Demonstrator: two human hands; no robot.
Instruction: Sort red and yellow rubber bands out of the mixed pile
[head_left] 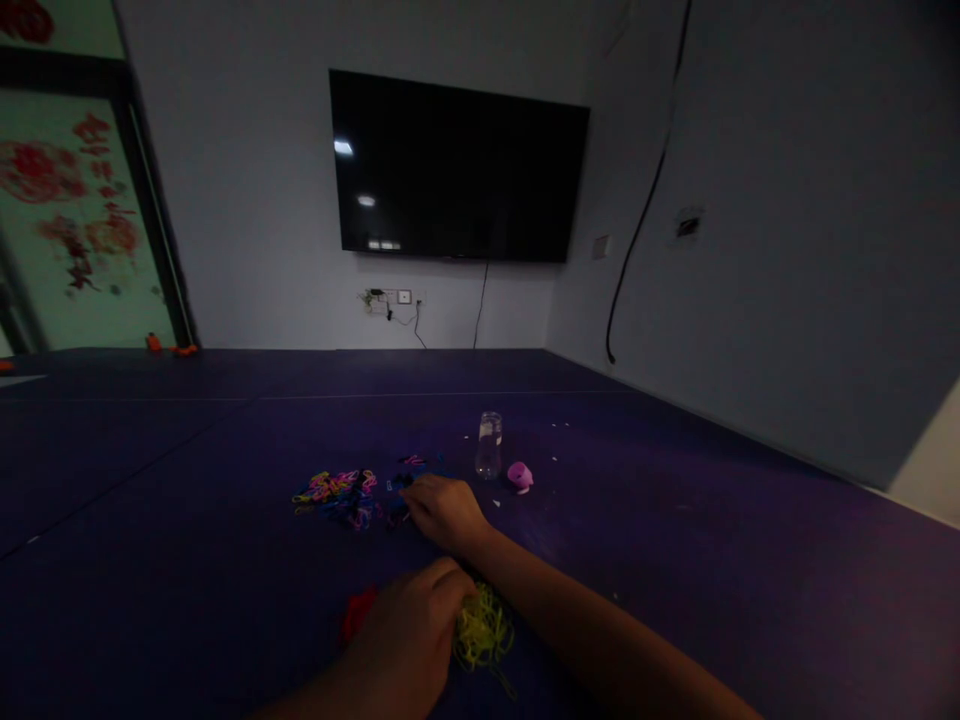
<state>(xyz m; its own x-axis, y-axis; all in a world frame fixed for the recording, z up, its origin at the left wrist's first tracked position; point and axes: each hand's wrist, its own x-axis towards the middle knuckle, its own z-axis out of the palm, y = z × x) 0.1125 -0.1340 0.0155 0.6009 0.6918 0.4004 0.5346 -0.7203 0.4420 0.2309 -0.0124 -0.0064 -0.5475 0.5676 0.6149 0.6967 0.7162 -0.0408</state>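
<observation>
On the purple surface, a pile of small multicoloured loops or clips (341, 495) lies left of centre. My right hand (444, 508) reaches to the right side of that pile, its fingertips pinched together among dark and blue pieces; what they hold is too small to make out. Nearer to me, my left hand (416, 620) is closed beside a heap of yellow bands (481, 628), fingertips touching its upper left edge. A red heap (357, 614) shows partly behind the left hand. An upright clear bottle (489, 447) stands beyond the right hand, with a pink cap-like piece (520, 476) to its right.
Small white scraps (555, 459) are scattered near the bottle. A large dark television (461, 170) hangs on the far wall above sockets (404, 297) and cables. A black cable (637, 240) runs down the right wall. Orange objects (184, 350) lie at the far left.
</observation>
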